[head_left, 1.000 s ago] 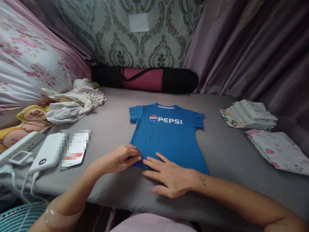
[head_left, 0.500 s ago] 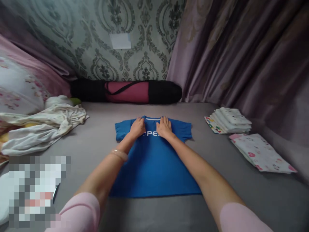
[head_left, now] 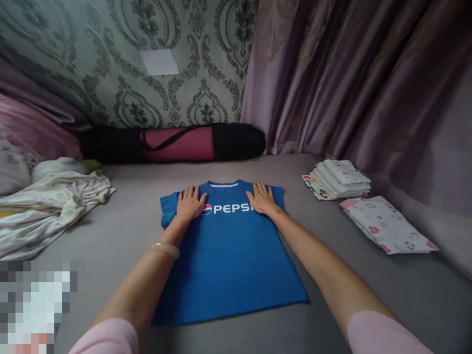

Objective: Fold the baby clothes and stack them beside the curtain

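Observation:
A blue T-shirt point(head_left: 232, 260) with white PEPSI lettering lies spread out, front up, on the grey bed sheet point(head_left: 121, 216). My left hand point(head_left: 191, 202) rests flat on the shirt's left shoulder, fingers apart, beside the round logo. On the right shoulder lies my right hand point(head_left: 262, 197), palm down with its fingers spread, covering the end of the lettering. Neither hand grips the cloth. The collar shows between the two hands.
A long black and pink bag point(head_left: 177, 144) lies along the wall. Folded white cloths point(head_left: 341, 178) are stacked at the right, near a folded patterned cloth point(head_left: 389, 225). Crumpled pale fabric point(head_left: 62, 201) lies at the left. Purple curtains hang at the right.
My hands have moved apart from near the collar out to the shoulders, uncovering more lettering and the logo. My left hand's fingers have spread. The view has shifted to the right.

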Motion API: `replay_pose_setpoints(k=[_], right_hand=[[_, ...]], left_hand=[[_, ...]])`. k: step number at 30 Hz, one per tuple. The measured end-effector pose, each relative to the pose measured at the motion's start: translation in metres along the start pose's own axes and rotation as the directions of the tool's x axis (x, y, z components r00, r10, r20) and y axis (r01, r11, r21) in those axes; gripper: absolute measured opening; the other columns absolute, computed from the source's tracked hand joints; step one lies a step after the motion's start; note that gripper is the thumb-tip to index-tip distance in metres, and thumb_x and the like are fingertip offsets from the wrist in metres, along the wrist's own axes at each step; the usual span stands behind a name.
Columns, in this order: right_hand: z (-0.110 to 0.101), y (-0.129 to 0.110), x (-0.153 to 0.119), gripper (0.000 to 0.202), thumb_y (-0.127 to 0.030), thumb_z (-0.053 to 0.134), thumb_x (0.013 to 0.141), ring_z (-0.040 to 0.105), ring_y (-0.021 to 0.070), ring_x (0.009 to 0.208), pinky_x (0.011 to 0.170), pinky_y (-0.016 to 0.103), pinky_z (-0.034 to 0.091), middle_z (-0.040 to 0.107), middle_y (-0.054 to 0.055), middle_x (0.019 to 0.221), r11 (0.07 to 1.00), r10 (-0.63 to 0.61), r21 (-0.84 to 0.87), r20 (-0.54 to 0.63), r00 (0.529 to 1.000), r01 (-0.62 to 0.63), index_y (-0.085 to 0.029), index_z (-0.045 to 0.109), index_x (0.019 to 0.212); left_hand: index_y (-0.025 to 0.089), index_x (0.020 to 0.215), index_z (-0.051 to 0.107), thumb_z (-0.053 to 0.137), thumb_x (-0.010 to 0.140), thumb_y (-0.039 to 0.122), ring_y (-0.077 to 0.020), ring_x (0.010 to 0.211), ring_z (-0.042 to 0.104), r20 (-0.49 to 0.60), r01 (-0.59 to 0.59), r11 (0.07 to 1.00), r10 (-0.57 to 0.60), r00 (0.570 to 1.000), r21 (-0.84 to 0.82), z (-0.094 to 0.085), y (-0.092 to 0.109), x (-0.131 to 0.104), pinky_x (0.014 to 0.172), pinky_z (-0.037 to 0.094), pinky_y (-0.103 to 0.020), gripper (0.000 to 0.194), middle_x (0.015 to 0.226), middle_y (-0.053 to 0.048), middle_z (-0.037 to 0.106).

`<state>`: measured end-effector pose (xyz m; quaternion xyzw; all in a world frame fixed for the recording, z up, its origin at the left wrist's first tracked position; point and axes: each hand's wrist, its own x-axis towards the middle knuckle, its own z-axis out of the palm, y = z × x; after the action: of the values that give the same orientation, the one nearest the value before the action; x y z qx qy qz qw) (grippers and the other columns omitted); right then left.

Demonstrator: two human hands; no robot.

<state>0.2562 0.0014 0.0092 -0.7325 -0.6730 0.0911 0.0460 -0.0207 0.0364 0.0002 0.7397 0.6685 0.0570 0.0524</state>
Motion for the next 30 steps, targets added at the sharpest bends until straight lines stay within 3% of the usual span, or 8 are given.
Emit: replay_pose_setpoints(k=[9,15,19,21,23,26,30], right_hand=[[-0.013,0.076,-0.009,0.057,-0.044,0.016,0.1,0.02,0.0253,0.143,0.114,0.049,0.014,0.025,0.008,0.157,0.992,-0.054,-0.115,-0.044,0.998,0.049,-0.022,0.03,0.15],[-0.03,0.108,-0.029,0.051,-0.037,0.033,0.099,0.036,0.0267,0.136,0.111,0.042,0.025,0.038,0.016,0.149,0.998,0.037,-0.049,-0.118,0.992,-0.044,-0.014,0.042,0.144],[-0.042,0.123,-0.074,0.044,-0.029,0.041,0.095,0.056,0.0238,0.116,0.098,0.033,0.039,0.059,0.019,0.128,0.978,0.193,0.112,-0.179,0.965,-0.175,-0.01,0.056,0.131],[-0.045,0.122,-0.106,0.038,-0.029,0.04,0.094,0.063,0.0224,0.1,0.087,0.03,0.044,0.069,0.016,0.109,0.956,0.246,0.207,-0.18,0.953,-0.207,-0.012,0.065,0.118],[-0.045,0.114,-0.14,0.035,-0.032,0.041,0.092,0.066,0.0203,0.083,0.074,0.028,0.045,0.072,0.011,0.09,0.938,0.206,0.307,-0.122,0.971,-0.16,-0.014,0.07,0.102],[-0.04,0.093,-0.187,0.033,-0.032,0.042,0.089,0.064,0.0179,0.069,0.064,0.026,0.042,0.071,0.006,0.077,0.907,0.095,0.414,-0.026,0.995,-0.076,-0.016,0.07,0.084],[-0.033,0.063,-0.229,0.033,-0.035,0.041,0.091,0.063,0.0185,0.067,0.062,0.027,0.039,0.07,0.006,0.074,0.907,0.15,0.397,0.011,0.989,-0.142,-0.019,0.068,0.08]], left_hand=[[0.011,0.149,0.03,0.019,0.096,0.051,-0.0292,0.145,0.021,-0.013,-0.011,1.0,0.011,1.0,0.019,0.001,0.001,-0.001,0.116,0.017,-0.05,0.068,0.156,-0.015,0.027],[0.011,0.148,0.031,0.021,0.096,0.051,-0.0305,0.143,0.023,0.012,-0.018,0.999,0.018,1.0,0.03,-0.002,0.0,0.003,0.114,0.02,-0.051,0.066,0.155,-0.016,0.028],[0.013,0.131,0.053,0.035,0.092,0.046,-0.0357,0.131,0.042,0.014,-0.032,0.994,0.03,0.999,0.101,-0.02,0.01,0.008,0.105,0.031,-0.055,0.054,0.139,-0.021,0.049],[0.013,0.119,0.061,0.042,0.09,0.039,-0.0362,0.121,0.05,-0.084,-0.055,0.993,0.065,0.994,0.106,-0.031,0.029,0.01,0.101,0.036,-0.052,0.044,0.128,-0.021,0.057],[0.014,0.116,0.064,0.043,0.091,0.034,-0.0334,0.114,0.055,-0.172,-0.135,0.991,0.135,0.976,0.007,-0.038,0.06,0.012,0.095,0.042,-0.045,0.038,0.122,-0.02,0.06],[0.016,0.108,0.068,0.045,0.091,0.028,-0.0246,0.099,0.063,-0.002,-0.307,0.907,0.32,0.947,-0.287,-0.038,0.122,0.013,0.085,0.047,-0.031,0.031,0.104,-0.012,0.07],[0.016,0.101,0.071,0.053,0.087,0.024,-0.0204,0.095,0.065,0.103,-0.367,0.821,0.451,0.887,-0.438,-0.021,0.204,0.008,0.082,0.047,-0.024,0.024,0.097,-0.009,0.072]])
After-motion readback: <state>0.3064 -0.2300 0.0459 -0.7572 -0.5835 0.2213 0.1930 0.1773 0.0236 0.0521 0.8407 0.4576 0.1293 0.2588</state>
